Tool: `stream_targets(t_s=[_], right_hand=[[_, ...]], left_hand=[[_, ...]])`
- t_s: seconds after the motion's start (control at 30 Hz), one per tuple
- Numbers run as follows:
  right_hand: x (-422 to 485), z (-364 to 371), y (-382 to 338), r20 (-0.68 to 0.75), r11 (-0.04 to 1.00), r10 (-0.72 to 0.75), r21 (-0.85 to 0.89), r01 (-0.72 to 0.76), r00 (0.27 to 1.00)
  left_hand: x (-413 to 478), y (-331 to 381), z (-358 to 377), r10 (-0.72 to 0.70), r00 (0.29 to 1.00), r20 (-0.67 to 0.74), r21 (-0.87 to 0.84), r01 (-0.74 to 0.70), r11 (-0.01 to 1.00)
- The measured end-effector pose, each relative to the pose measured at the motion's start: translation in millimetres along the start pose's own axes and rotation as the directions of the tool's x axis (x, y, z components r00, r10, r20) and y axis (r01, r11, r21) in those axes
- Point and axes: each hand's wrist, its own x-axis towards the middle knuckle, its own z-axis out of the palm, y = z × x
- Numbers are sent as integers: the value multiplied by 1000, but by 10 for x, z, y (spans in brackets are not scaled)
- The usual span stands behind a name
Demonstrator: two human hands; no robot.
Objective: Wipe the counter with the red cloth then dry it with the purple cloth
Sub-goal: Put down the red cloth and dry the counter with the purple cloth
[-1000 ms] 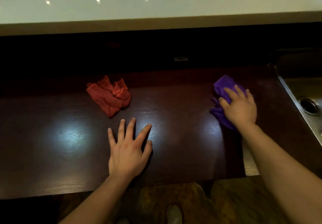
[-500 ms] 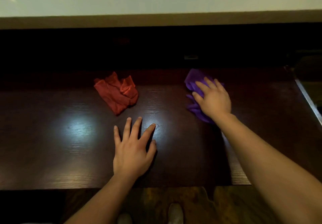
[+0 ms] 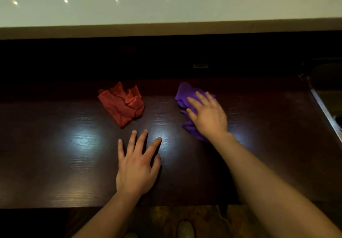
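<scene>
The dark wooden counter (image 3: 55,154) fills the view. A crumpled red cloth (image 3: 122,104) lies on it left of centre, nobody touching it. To its right sits the bunched purple cloth (image 3: 185,95), pressed flat under my right hand (image 3: 208,114), whose fingers are spread over the fabric. My left hand (image 3: 137,165) rests palm-down on the bare wood just below the red cloth, fingers apart, holding nothing.
A metal sink edge (image 3: 325,112) runs along the far right. A dark back ledge (image 3: 166,62) and a pale wall rise behind the counter. The counter's front edge is near my body, with my shoes and the floor below.
My right hand has slid the purple cloth leftward along the counter, from near the sink toward the red cloth. My left hand has stayed in place.
</scene>
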Motion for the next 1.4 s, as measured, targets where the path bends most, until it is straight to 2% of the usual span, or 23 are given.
stream_targets(t_s=[0.03, 0.17, 0.2, 0.23, 0.3, 0.37, 0.43, 0.5, 0.57, 0.63, 0.7, 0.77, 0.8, 0.87, 0.93, 1.0, 1.07, 1.1, 1.17, 1.27, 1.33, 1.4], right_hand=[[-62, -23, 41, 7, 1000, 11, 25, -12, 1000], [-690, -76, 536, 31, 955, -296, 6, 296, 955], [-693, -116, 806, 16, 952, -306, -25, 306, 952], [-615, -174, 1078, -4, 971, -235, -51, 234, 972], [-316, -294, 1498, -30, 995, 70, -69, -72, 997], [-6, -301, 1704, -42, 956, 283, -64, -285, 958], [183, -298, 1652, -47, 912, 409, -17, -411, 911], [231, -296, 1415, -51, 888, 458, 4, -459, 887], [151, -229, 1054, -45, 949, 308, -57, -310, 950], [-110, -125, 598, 3, 995, 38, -97, -38, 999], [-483, -36, 388, 40, 987, -146, -67, 148, 988], [-662, -80, 636, 59, 978, -207, -25, 209, 977], [-675, -123, 888, 32, 989, -141, -33, 142, 990], [-624, -260, 1460, -54, 992, 107, -53, -110, 993], [-595, -393, 1924, -49, 939, 333, -80, -336, 942], [-652, -459, 2076, -26, 895, 444, -29, -445, 896], [-783, -435, 1935, -44, 860, 510, 24, -509, 859], [-887, -397, 1765, -66, 859, 511, 25, -511, 857], [-1161, -246, 1288, -95, 907, 417, -13, -420, 904], [-1575, -96, 823, -41, 988, 138, -67, -140, 990], [-1698, -162, 1039, 2, 995, 38, -91, -38, 999], [-1768, -249, 1476, -37, 987, 105, -120, -108, 994]], left_hand=[[-1, -3, 1, -1, 1000, -2, -3, 1, 1000], [-1, -15, 15, 8, 1000, -11, -5, -8, 1000], [3, -20, 21, 8, 1000, -11, -3, -8, 1000], [5, -20, 25, 9, 1000, -10, 0, -9, 1000], [1, -15, 28, 12, 1000, -11, 6, -12, 1000], [-6, -12, 29, 10, 1000, -14, 11, -10, 1000], [0, -6, 25, 7, 1000, -7, 19, -7, 1000], [10, 0, 26, 2, 1000, 2, 34, -2, 999], [1, 9, 26, 3, 1000, 6, 43, -3, 999], [-4, 16, 15, 3, 1000, 2, 42, -3, 999], [6, 14, 6, 3, 1000, 4, 36, -3, 999], [-1, 18, 0, 1, 1000, 3, 32, -1, 999], [-5, 19, -3, 4, 1000, 3, 34, -4, 999], [-8, 20, -7, 5, 1000, 0, 32, -5, 999], [-8, 21, -2, 3, 1000, -13, 25, -3, 1000], [-4, 19, 3, 2, 1000, -14, 27, -2, 1000], [0, 14, 8, 3, 1000, -8, 37, -2, 999], [0, 15, 10, 2, 1000, -7, 39, -2, 999], [-7, 21, 3, 0, 1000, -3, 46, 0, 999], [-3, 31, 1, 1, 1000, -4, 42, -1, 999], [-6, 31, 0, 6, 1000, -6, 38, -6, 999], [-11, 27, -3, 5, 1000, -6, 37, -5, 999]])
